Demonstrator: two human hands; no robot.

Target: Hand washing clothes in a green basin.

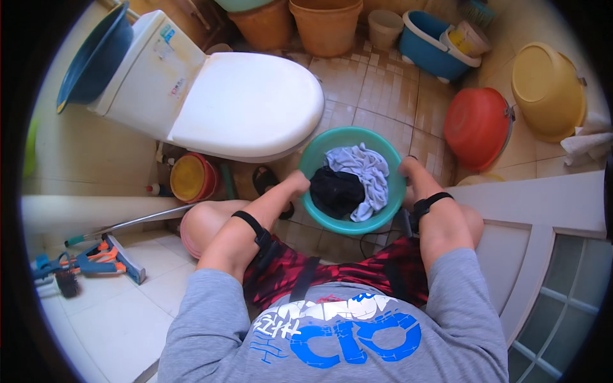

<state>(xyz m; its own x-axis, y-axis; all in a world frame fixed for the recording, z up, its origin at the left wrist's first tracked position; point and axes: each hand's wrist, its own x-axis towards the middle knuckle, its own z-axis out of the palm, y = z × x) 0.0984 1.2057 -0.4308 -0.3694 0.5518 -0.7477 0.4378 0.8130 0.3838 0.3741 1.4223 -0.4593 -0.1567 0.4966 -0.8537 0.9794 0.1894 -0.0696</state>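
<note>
Between my knees is a round green plastic basin (353, 228). A light grey-blue cloth garment (368, 167) lies crumpled inside it, beside a bunched black garment (336, 190) on the left. My left hand (299, 182) grips the basin's left rim. At the right rim, my right hand (408, 166) holds on from the other side, its fingers partly hidden. I cannot tell whether the basin rests on the tiled floor (383, 103) or is lifted off it.
A toilet with its white lid (254, 103) down stands close at the left. Behind it are brown buckets (325, 28) and a blue mop bucket (426, 45). Red (474, 127) and yellow (546, 91) basins lean at the right wall, near a white door (507, 210). A red bucket (210, 174) stands left.
</note>
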